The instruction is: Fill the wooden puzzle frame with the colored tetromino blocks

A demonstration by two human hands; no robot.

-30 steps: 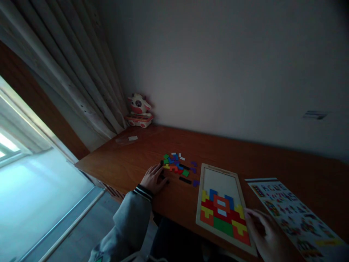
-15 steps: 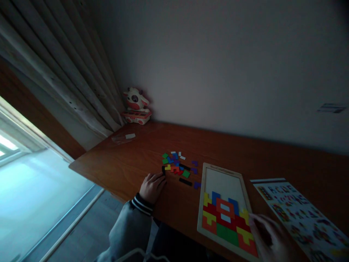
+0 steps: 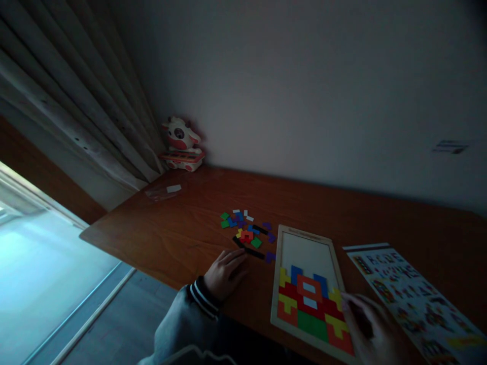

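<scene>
My left hand (image 3: pixel 227 274) rests on the table with its fingers stretched out, the fingertips at one black strip (image 3: pixel 254 253). Another black strip (image 3: pixel 239 242) lies just beyond them. Around these are loose blocks: a green square (image 3: pixel 256 243), an orange block (image 3: pixel 247 235) and purple pieces (image 3: pixel 270 257). My right hand (image 3: pixel 371 327) is at the right rim of the wooden puzzle board (image 3: pixel 274 299). Its thumb and forefinger come together beside a yellow block (image 3: pixel 335 298); anything between the tips is hidden. Coloured blocks fill the board's near half, with white rectangles (image 3: pixel 309 288) among them.
A printed pattern sheet (image 3: pixel 409 289) lies right of the board. At the table's far left corner stands a cow-shaped toy keyboard (image 3: pixel 182 144), with a clear plastic bag (image 3: pixel 158 192) in front. The table's left edge (image 3: pixel 125 256) borders a drop to the floor.
My left hand has moved right and nearer me, and the black strip at its fingertips has shifted and turned. My right hand stays at the board's rim. The view has swung slightly right.
</scene>
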